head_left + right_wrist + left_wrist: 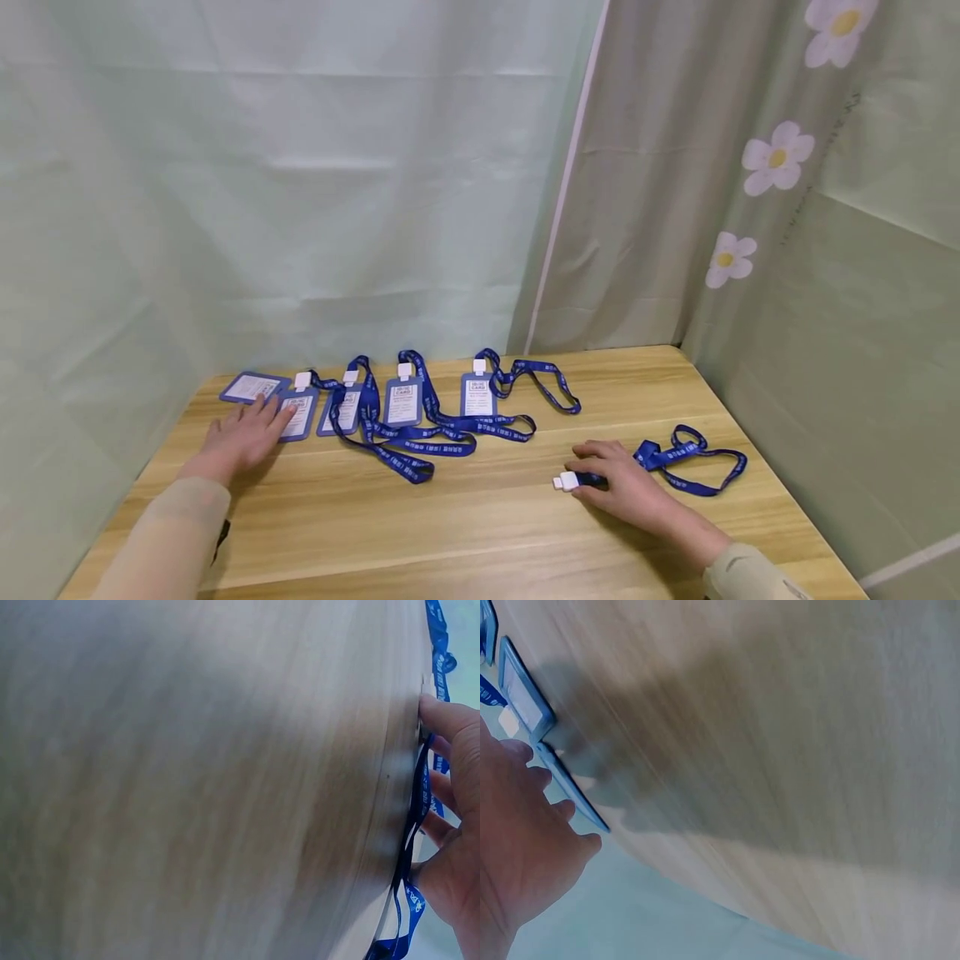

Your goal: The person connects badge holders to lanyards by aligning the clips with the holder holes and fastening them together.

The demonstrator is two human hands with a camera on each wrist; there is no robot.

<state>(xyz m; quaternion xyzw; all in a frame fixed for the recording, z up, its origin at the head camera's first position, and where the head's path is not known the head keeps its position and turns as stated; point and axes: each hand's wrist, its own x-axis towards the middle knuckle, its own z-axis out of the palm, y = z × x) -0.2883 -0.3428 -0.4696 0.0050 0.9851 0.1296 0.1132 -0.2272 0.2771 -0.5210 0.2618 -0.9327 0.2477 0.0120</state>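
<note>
My left hand [243,433] lies at the table's left, fingers stretched over the near edges of two blue badge holders. One is a loose badge holder [251,386] set at a slant with no strap; the other badge holder [302,408] has a white clip and a blue strap. In the left wrist view, the fingertips sit right at the blue rim [574,787]. At the right, my right hand [618,483] pinches a blue lanyard [701,450] close to its white clip [567,481], which points left with no badge on it. Its strap loops out behind the hand.
More badge holders [403,402] stand in a row along the back of the wooden table [420,542], their lanyards [420,446] tangled toward the middle. A badge holder [477,395] ends the row on the right. Pale curtains [337,208] hang behind and at the sides.
</note>
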